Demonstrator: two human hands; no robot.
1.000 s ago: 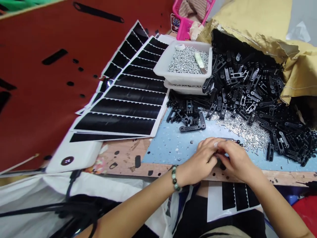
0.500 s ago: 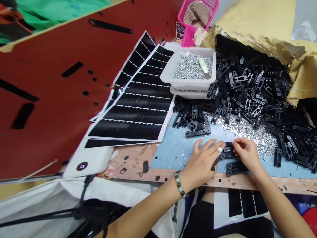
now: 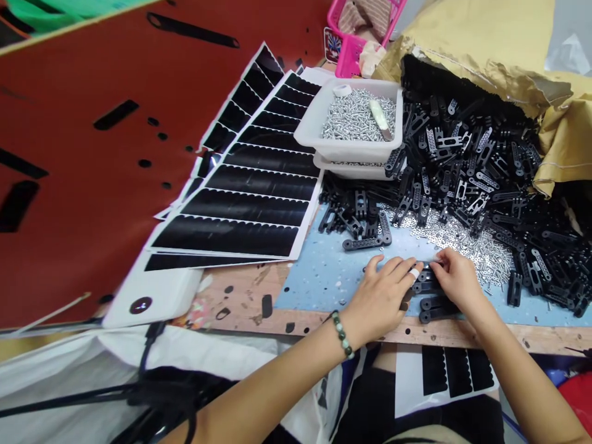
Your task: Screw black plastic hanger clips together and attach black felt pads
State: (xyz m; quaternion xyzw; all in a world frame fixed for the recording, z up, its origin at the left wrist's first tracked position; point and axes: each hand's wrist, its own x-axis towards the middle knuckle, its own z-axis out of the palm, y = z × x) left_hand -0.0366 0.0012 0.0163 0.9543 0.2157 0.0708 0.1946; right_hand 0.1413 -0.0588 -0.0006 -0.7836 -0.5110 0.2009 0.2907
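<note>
My left hand (image 3: 380, 301), with a beaded bracelet and white tape on one finger, rests on the blue speckled mat (image 3: 319, 277). Its fingers reach over a black plastic bracket (image 3: 428, 274), and a dark piece shows under the palm. My right hand (image 3: 457, 280) pinches that bracket's far end with its fingertips. Below it lie several more black brackets (image 3: 437, 310) side by side. Small silver washers (image 3: 446, 237) and screws are strewn just beyond my fingers. My hands partly hide the brackets between them.
A large heap of black brackets (image 3: 467, 166) spills from a torn gold sack (image 3: 481, 43). A stacked white tray (image 3: 351, 148) holds silver screws. Sheets of black scalloped strips (image 3: 240, 209) overlap at left, beside a red cut board (image 3: 83, 160).
My hands have parted from their close huddle, uncovering a row of black brackets beneath and beside them. The camera view has shifted slightly.
</note>
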